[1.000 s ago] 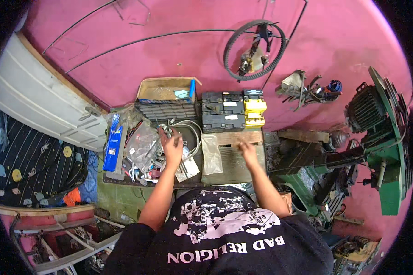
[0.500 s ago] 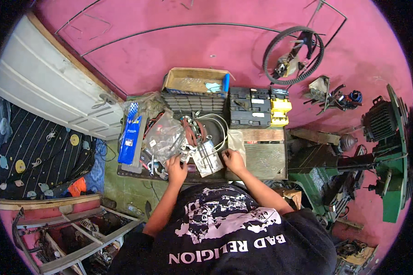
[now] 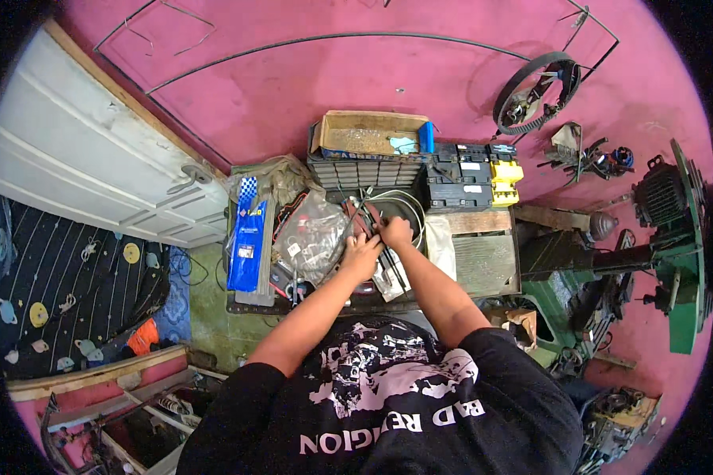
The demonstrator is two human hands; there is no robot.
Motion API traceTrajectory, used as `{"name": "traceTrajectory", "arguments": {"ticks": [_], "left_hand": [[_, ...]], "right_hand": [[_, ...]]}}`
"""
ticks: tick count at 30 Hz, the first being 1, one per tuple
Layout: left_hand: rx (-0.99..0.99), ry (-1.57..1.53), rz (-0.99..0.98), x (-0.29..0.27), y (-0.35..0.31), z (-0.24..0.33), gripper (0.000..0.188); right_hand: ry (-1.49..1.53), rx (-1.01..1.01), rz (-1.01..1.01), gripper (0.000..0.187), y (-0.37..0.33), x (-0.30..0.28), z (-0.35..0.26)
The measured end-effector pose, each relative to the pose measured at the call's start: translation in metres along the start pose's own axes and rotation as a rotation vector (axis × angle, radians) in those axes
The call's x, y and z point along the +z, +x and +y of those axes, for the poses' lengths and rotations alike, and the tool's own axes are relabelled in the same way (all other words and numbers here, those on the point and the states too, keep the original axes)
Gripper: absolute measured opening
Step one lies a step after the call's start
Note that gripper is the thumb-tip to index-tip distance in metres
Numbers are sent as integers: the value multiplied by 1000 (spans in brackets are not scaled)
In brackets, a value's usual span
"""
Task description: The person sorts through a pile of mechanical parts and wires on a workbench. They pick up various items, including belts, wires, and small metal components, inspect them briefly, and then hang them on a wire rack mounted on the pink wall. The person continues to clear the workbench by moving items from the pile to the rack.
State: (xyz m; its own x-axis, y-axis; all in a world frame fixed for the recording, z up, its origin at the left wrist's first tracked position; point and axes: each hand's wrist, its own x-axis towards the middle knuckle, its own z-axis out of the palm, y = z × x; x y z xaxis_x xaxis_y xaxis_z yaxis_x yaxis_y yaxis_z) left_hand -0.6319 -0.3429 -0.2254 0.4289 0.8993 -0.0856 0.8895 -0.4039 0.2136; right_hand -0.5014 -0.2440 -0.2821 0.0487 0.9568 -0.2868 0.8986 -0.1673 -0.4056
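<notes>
On the cluttered workbench (image 3: 483, 269), my two hands are close together over a bundle of loose parts. The fingers of my left hand (image 3: 362, 255) bend against the lower end of a reddish-brown strap (image 3: 352, 212); what they hold, if anything, is hidden. Just to its right, my right hand (image 3: 396, 232) is closed at the same bundle, its fingertips out of sight. A white cable (image 3: 417, 206) loops behind it. Below the hands, thin black rods lie across a whitish flat piece (image 3: 391, 286). A clear plastic bag (image 3: 315, 236) of parts sits left of my left hand.
A blue package (image 3: 247, 249) lies at the bench's left. Behind stand a cardboard box (image 3: 372, 123) on a dark crate (image 3: 364, 172) and several batteries (image 3: 459, 190). A green machine (image 3: 689, 309) stands at right, a white door (image 3: 95, 150) at left.
Both hands have moved forward and inward, from either side of the whitish piece to the strap and cables. The view has shifted slightly.
</notes>
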Motion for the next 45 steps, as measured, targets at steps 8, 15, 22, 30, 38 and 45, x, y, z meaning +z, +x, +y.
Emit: {"name": "traceTrajectory", "arguments": {"ticks": [8,15,22,30,38,45], "left_hand": [[85,-57,107,17,-19,-1,41],[-18,-131,180,-7,-29,-5,34],[-196,-118,255,11,-39,-31,35],[-143,-1009,548,-18,-15,-17,73],[121,-574,391,-89,-15,29,81],[-135,-543,141,-27,12,56,24]], "right_hand": [[339,-17,175,26,-37,-21,-1],[321,-183,435,19,-85,-85,-18],[375,-155,482,27,-92,-165,-24],[281,-246,387,32,-129,-170,-8],[250,-404,104,31,-151,-169,28],[88,-285,11,31,-113,-139,106]]}}
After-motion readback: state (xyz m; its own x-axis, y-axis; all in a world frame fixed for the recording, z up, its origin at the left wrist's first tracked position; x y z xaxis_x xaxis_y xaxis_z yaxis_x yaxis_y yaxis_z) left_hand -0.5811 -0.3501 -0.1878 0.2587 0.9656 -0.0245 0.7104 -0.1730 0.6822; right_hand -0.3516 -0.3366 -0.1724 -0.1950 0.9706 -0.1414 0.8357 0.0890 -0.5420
